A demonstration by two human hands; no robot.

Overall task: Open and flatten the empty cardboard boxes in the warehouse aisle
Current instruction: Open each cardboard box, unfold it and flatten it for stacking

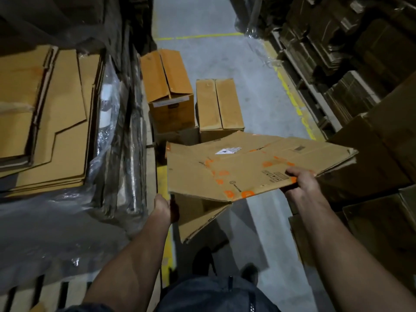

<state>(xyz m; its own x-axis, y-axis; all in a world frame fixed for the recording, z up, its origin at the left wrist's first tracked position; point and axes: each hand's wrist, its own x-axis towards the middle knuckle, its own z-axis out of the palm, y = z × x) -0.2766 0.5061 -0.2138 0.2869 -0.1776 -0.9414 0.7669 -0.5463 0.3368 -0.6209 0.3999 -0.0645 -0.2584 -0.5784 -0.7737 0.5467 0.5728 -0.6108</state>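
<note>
I hold a collapsed brown cardboard box (247, 167) with orange print out flat over the aisle floor, its lower flaps hanging under the near edge. My right hand (300, 184) grips its near right edge, thumb on top. My left hand (163, 208) is at the box's near left corner, fingers hidden under the cardboard. Two upright boxes stand on the floor beyond: an orange-brown one (168, 91) with loose top flaps and a tan one (219, 106) with its flaps closed.
A stack of flattened cardboard (49, 113) lies on a plastic-wrapped pallet at my left. Shelving with stacked cardboard (351, 55) and large boxes (378, 154) line the right. Yellow floor lines (292, 97) edge the grey concrete aisle (258, 70).
</note>
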